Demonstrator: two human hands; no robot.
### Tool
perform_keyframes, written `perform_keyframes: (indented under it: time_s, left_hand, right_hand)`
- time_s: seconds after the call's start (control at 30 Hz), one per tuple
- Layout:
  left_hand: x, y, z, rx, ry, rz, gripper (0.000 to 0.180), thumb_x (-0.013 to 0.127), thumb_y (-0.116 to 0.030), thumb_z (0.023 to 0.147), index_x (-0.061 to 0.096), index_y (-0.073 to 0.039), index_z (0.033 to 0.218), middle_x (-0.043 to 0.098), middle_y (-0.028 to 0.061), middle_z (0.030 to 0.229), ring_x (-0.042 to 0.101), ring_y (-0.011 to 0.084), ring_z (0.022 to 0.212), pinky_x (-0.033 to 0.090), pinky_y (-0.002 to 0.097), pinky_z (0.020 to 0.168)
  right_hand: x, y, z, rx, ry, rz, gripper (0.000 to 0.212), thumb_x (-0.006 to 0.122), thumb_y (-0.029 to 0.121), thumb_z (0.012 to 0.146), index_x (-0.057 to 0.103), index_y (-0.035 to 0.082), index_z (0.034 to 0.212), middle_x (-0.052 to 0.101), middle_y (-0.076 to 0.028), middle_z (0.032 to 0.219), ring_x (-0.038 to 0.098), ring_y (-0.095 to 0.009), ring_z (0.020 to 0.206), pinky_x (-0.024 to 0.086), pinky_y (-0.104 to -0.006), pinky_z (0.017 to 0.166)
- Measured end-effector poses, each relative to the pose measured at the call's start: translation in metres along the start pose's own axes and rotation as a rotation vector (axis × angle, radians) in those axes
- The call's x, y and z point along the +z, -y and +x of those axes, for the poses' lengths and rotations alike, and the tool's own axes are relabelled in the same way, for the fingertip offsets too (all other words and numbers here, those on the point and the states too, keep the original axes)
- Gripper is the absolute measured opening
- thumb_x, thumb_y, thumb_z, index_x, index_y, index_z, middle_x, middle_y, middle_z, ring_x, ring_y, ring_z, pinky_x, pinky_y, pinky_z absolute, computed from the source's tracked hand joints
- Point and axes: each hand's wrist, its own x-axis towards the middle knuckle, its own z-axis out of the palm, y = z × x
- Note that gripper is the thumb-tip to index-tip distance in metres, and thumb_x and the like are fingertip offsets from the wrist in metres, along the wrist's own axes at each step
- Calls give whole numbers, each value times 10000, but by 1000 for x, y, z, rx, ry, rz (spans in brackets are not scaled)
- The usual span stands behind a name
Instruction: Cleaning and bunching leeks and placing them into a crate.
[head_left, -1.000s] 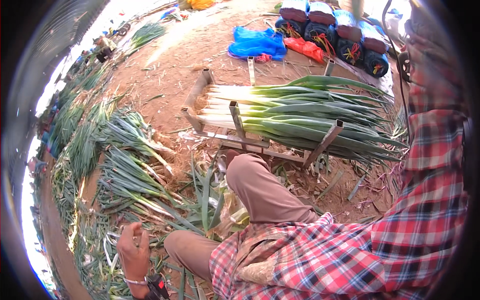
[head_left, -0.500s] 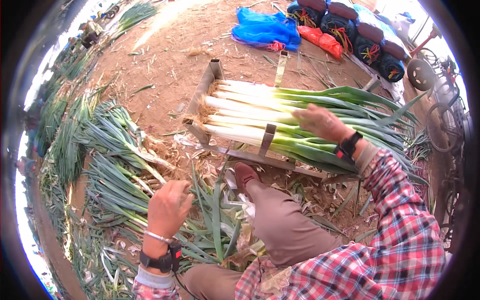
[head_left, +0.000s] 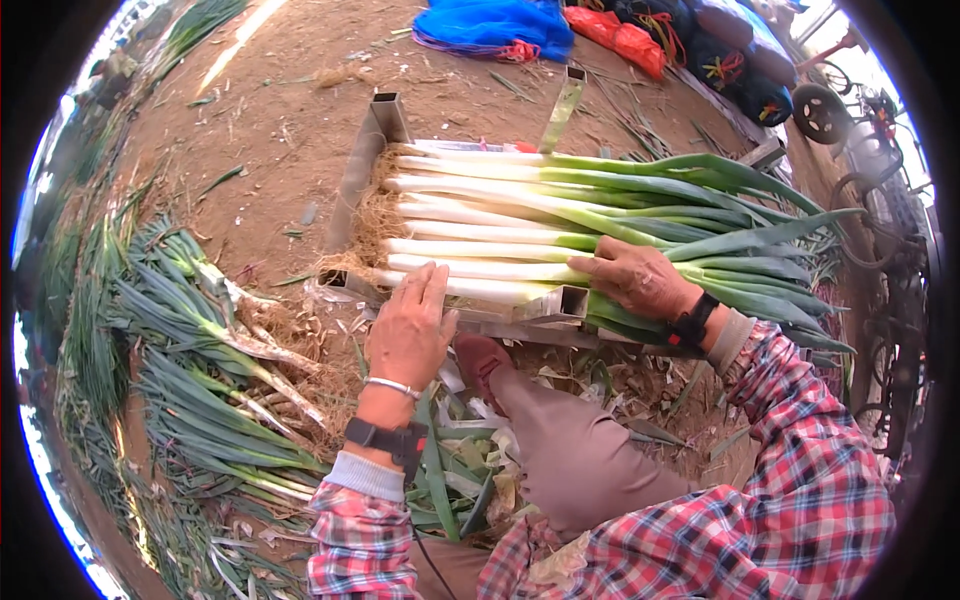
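Note:
A row of large green onions (head_left: 480, 252) lies side by side in a low metal frame (head_left: 357, 185), white stems and roots to the left, green leaves to the right. My left hand (head_left: 410, 325) lies flat at the near edge of the white stems, close to the roots, fingers stretched out and holding nothing. Farther right, my right hand (head_left: 640, 280) rests on the near onions where white turns green. Its fingers are slightly bent and apart, not wrapped round a stem. A square metal post (head_left: 562, 303) of the frame stands between my hands.
Loose green onions (head_left: 215, 330) lie in piles on the soil at left. Trimmed leaves (head_left: 460, 470) litter the ground by my shoe (head_left: 482, 362). Blue netting (head_left: 500, 25), a red bag (head_left: 620, 38) and dark rolled bundles (head_left: 745, 75) are at the back. Wheeled equipment (head_left: 820, 112) stands at right.
My left hand has moved up and right from beside the loose pile to the onions in the frame, its fingers straightening. My right hand has come down nearer onto the near onions.

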Motion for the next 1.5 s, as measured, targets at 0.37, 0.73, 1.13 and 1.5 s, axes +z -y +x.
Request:
perform_keyframes:
  time_s: [0.37,0.73,1.13,1.5]
  left_hand:
    - [62,28,23,7,-147,258,398,580,-261,890,542,-219,1284,489,90,1352,414,284,1299,344,459,1065]
    - [59,31,28,-1,-73,200,348,587,-272,885,598,-197,1225,544,63,1285,442,247,1274,343,442,1067]
    - [-21,6,-96,-166,44,-242,401,646,-233,830,563,-50,1177,590,149,1137,591,333,1006,495,405,844]
    - [27,77,-492,-1454,-312,-900,233,590,-188,878,588,-13,1032,680,74,841,673,200,757,523,287,607]
  right_hand:
    - [36,16,32,88,-68,131,238,568,179,886,572,169,1124,520,-121,901,572,-312,865,478,-421,728]
    - [7,-12,-46,205,-197,-12,274,649,106,816,638,94,1090,544,-98,1037,511,-287,995,407,-406,896]
    - [-4,21,-48,102,-179,-233,340,582,40,820,567,6,1158,525,-159,1196,477,-324,1165,386,-383,965]
    - [-63,241,36,-230,266,378,242,577,-1,782,593,-41,1021,612,-128,846,649,-216,749,484,-310,717]
